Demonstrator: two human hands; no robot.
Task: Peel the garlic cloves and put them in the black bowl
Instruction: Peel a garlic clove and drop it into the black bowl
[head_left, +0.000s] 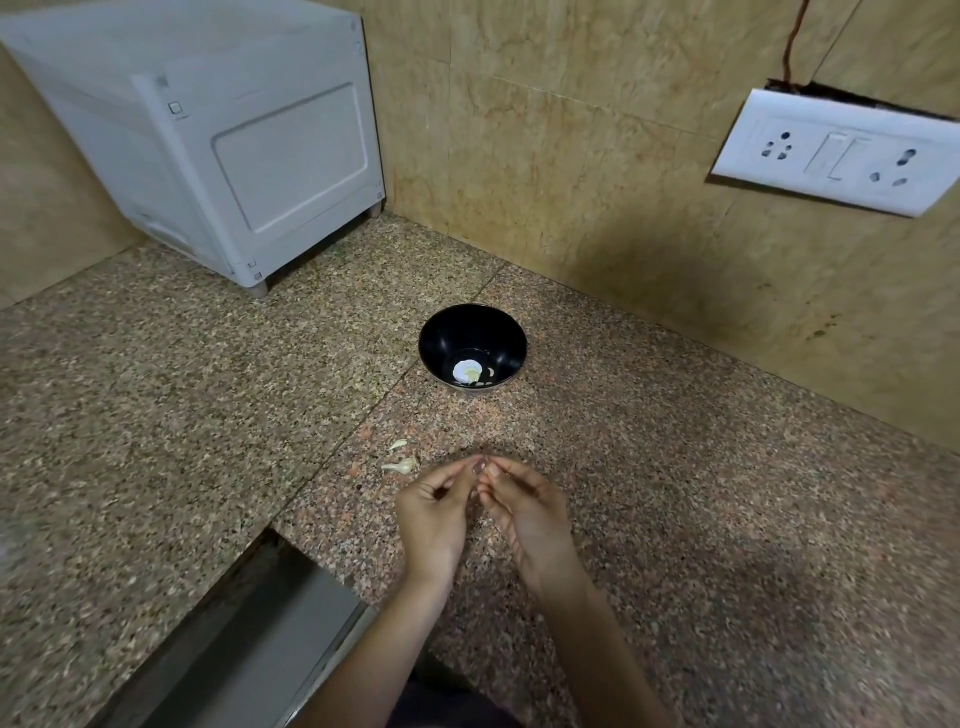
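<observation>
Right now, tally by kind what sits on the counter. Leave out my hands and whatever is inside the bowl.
Black bowl: 1
Loose garlic pieces: 2
White appliance: 1
Total: 4

Bare forearms (384, 649), slender fingers (453, 475), short nails (477, 467), one perhaps varnished dark
</observation>
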